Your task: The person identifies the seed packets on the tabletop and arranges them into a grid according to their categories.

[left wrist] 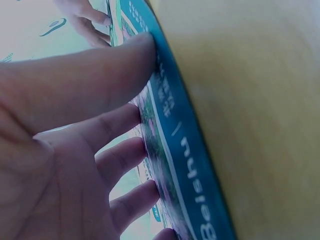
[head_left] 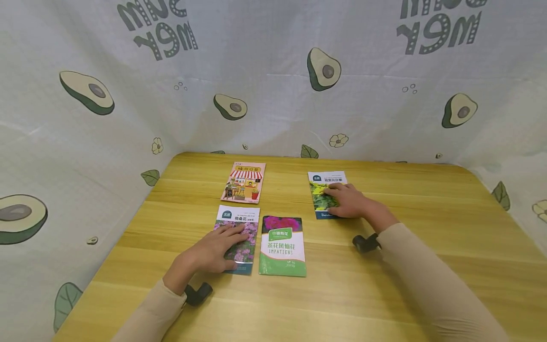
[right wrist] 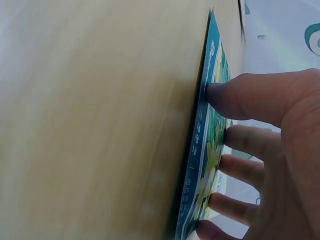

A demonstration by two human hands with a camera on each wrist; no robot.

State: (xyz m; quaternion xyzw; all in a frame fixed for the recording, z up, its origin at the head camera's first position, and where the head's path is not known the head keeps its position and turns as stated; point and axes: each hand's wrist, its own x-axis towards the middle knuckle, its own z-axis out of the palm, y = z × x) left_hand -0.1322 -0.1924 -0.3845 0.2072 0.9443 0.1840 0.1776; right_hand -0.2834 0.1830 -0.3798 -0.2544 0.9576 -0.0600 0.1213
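Note:
Four flat seed packets would be too plain a summary, so by place: my left hand (head_left: 211, 251) rests its fingertips and thumb on a seed packet with pink-purple flowers (head_left: 248, 249), near the table's left-centre. Up close in the left wrist view, the thumb presses the blue bottom band of that packet (left wrist: 175, 135). Farther right, my right hand (head_left: 352, 205) touches a seed packet with yellow flowers (head_left: 319, 202). The right wrist view has its fingertips spread over the face of this packet (right wrist: 207, 155), thumb at the blue band. Both packets lie on the table.
A green-and-white impatiens seed packet (head_left: 282, 251) lies just right of the purple-flower one. Behind them is a pink packet with a shopfront picture (head_left: 243, 184). The wooden table (head_left: 342, 294) ends at a white avocado-print curtain (head_left: 273, 109).

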